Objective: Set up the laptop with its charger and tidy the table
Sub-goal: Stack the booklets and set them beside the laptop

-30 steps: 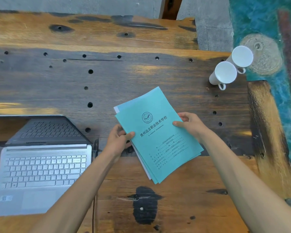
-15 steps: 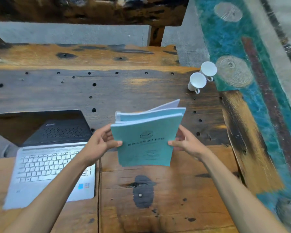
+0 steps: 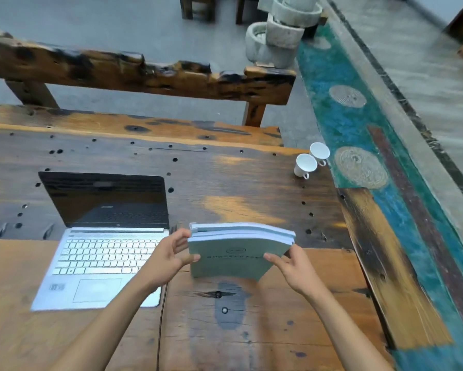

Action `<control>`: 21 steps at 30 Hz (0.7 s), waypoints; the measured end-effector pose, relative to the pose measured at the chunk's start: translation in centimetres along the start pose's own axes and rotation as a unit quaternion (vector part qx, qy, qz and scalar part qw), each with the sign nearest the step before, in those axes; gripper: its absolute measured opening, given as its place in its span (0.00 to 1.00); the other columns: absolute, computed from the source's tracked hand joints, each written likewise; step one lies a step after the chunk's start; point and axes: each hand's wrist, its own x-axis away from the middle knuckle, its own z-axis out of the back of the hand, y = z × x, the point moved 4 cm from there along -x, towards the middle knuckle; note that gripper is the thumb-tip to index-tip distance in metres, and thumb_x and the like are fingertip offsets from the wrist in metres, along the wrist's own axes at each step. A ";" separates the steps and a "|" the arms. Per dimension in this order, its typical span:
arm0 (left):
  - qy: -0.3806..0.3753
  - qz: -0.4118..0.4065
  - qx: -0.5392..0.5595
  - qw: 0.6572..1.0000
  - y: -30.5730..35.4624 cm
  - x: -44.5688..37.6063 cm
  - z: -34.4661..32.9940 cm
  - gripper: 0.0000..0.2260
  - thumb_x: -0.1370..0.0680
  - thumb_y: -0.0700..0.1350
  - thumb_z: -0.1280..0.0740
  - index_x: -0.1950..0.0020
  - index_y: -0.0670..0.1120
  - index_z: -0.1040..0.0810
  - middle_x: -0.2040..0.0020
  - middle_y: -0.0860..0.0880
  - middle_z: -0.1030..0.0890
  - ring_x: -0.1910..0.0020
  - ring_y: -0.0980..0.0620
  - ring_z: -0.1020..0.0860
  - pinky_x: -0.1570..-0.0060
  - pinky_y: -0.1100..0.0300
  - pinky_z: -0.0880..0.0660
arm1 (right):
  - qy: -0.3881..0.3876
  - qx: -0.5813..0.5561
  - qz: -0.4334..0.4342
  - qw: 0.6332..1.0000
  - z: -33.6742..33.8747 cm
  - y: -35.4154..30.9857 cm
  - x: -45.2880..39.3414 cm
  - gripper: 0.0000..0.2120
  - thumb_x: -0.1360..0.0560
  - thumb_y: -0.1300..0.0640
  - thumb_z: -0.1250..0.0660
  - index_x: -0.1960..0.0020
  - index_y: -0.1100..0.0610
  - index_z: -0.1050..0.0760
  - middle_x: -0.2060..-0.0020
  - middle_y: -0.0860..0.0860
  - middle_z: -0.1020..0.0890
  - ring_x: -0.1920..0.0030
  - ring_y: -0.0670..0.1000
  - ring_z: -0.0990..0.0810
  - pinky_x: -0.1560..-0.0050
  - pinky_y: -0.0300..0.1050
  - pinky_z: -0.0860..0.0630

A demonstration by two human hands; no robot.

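Across the whole lower part of the view spreads a dark, knotty wooden table (image 3: 225,183), pocked with small round holes, and behind its far edge stands a rough wooden bench (image 3: 134,73) of the same charred-looking timber. On the table's left side sits an open silver laptop (image 3: 104,261), its dark screen tilted back and its keyboard facing the person. Just to the right of it, a stack of teal booklets (image 3: 235,255) stands on its lower edge on the tabletop, the covers bowed slightly and the top edges roughly level — no charger can be made out. Both bare hands grip this stack from either side: the left hand (image 3: 168,259) pinches the left edge, thumb on the front cover and fingers behind, while the right hand (image 3: 291,266) holds the lower right corner with its thumb pressed to the cover and the other fingers loosely spread. Well apart from all this, near the table's far right corner, two small white cups (image 3: 311,159) stand just beside each other, handles toward the viewer.
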 end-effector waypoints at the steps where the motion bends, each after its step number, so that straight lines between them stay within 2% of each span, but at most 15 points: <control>1: 0.002 -0.003 0.003 1.000 -0.2 0.6 0.1 0.17 0.26 0.33 0.26 0.41 0.48 0.22 0.38 0.56 0.17 0.36 0.58 0.21 0.38 0.60 0.26 | 0.012 0.003 0.006 1.000 -0.2 0.1 0.8 0.12 0.24 0.61 0.27 0.41 0.58 0.21 0.47 0.45 0.14 0.47 0.38 0.17 0.50 0.29 0.24; 3: 0.002 -0.012 0.002 1.000 -0.8 1.8 0.1 0.16 0.26 0.34 0.25 0.43 0.48 0.21 0.38 0.53 0.17 0.35 0.54 0.21 0.37 0.56 0.26 | 0.027 0.007 0.015 0.999 -0.7 0.3 2.3 0.11 0.25 0.62 0.26 0.43 0.57 0.20 0.51 0.42 0.13 0.49 0.37 0.17 0.52 0.28 0.25; 6: 0.017 -0.024 -0.008 1.000 -1.3 3.6 0.2 0.16 0.25 0.34 0.27 0.41 0.49 0.21 0.38 0.56 0.17 0.36 0.57 0.21 0.39 0.66 0.26 | 0.034 -0.015 0.021 0.999 -1.7 0.4 4.2 0.11 0.25 0.64 0.26 0.45 0.54 0.19 0.52 0.37 0.14 0.48 0.37 0.17 0.51 0.27 0.25; 8: 0.038 -0.029 -0.023 0.999 -1.5 4.4 0.2 0.17 0.24 0.35 0.27 0.40 0.51 0.21 0.39 0.58 0.17 0.37 0.59 0.21 0.38 0.66 0.27 | 0.055 -0.029 0.031 0.998 -2.2 0.0 5.1 0.12 0.25 0.65 0.26 0.45 0.53 0.19 0.51 0.39 0.13 0.47 0.38 0.17 0.49 0.27 0.25; 12: 0.070 -0.041 -0.073 0.994 -2.2 5.2 0.3 0.21 0.23 0.35 0.29 0.38 0.58 0.22 0.40 0.62 0.18 0.37 0.61 0.22 0.37 0.63 0.29 | 0.105 -0.031 0.054 0.993 -2.1 -0.1 6.6 0.15 0.23 0.65 0.28 0.38 0.55 0.21 0.44 0.45 0.15 0.43 0.42 0.18 0.42 0.35 0.24; 16: 0.063 -0.042 -0.092 0.993 -2.3 5.0 -0.4 0.24 0.22 0.35 0.31 0.38 0.64 0.25 0.41 0.66 0.18 0.38 0.65 0.23 0.42 0.71 0.27 | 0.089 -0.021 0.045 0.995 -2.1 -0.2 7.1 0.18 0.23 0.65 0.29 0.36 0.52 0.22 0.43 0.42 0.16 0.42 0.39 0.19 0.41 0.32 0.25; 19: 0.056 -0.021 -0.103 0.993 -2.6 4.5 -0.8 0.24 0.21 0.36 0.32 0.38 0.66 0.28 0.40 0.64 0.20 0.38 0.63 0.24 0.40 0.64 0.27 | 0.066 -0.008 0.015 0.998 -2.8 -0.2 6.4 0.16 0.21 0.66 0.32 0.39 0.49 0.24 0.45 0.39 0.16 0.43 0.36 0.20 0.41 0.32 0.24; 21: 0.034 -0.009 -0.112 0.993 -2.9 4.2 -1.0 0.24 0.21 0.39 0.32 0.39 0.69 0.30 0.40 0.65 0.21 0.38 0.65 0.24 0.40 0.64 0.27 | 0.056 -0.003 0.000 0.998 -3.4 -0.2 5.7 0.16 0.20 0.65 0.33 0.37 0.49 0.27 0.45 0.38 0.18 0.43 0.33 0.21 0.43 0.32 0.23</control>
